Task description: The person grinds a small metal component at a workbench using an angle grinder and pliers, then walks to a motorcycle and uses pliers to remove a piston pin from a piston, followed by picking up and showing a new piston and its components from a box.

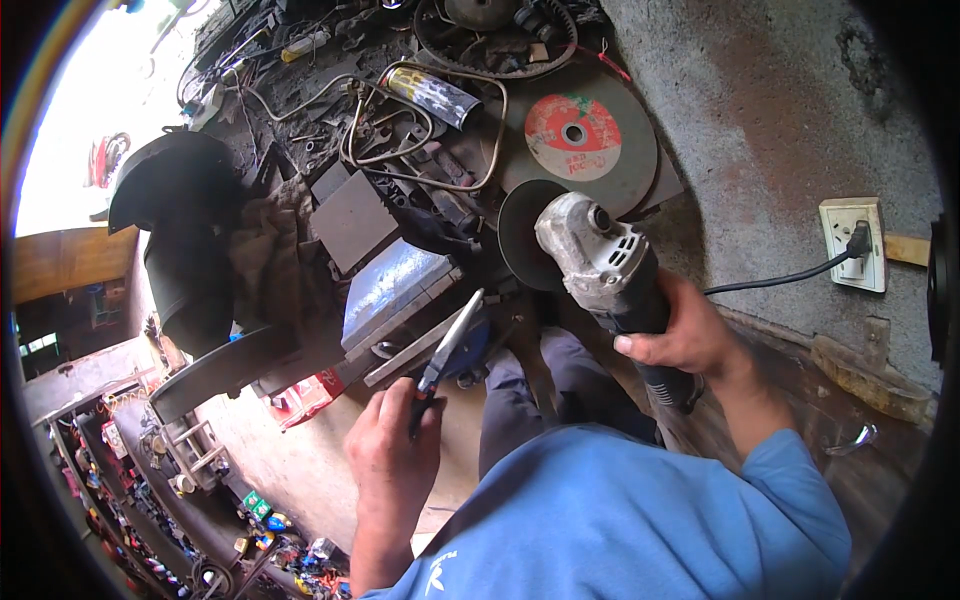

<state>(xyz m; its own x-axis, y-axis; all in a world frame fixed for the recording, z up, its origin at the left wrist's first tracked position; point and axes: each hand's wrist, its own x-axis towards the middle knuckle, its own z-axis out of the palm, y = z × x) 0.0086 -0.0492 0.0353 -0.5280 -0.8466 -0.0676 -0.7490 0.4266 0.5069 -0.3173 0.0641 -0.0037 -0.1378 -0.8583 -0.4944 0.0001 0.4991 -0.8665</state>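
I have both hands loaded. My right hand (pixel 690 330) wraps round the dark body of an angle grinder (pixel 590 245), thumb over the near side; its thin disc (pixel 520 235) faces left, and I can't tell whether it is spinning. My left hand (pixel 400 440) is closed round the dark handle of a slim hand tool (pixel 452 335), its tapered silver tip pointing up toward the disc but clear of it. I judge this as lining tool and grinder up with each other; the next move calls for firm grips, a controlled angle and fingers kept off the rim.

Just left of the tip sits a metal block (pixel 395 295), which limits my room on that side. Trousered legs (pixel 515 400) lie below, so I'd mind them. A power cord (pixel 775 287) runs from the wall socket (pixel 838 225) toward my right hand. Beyond, a large abrasive wheel (pixel 625 120), a spray can (pixel 430 95) and looped tubing (pixel 503 120) crowd the worktop.
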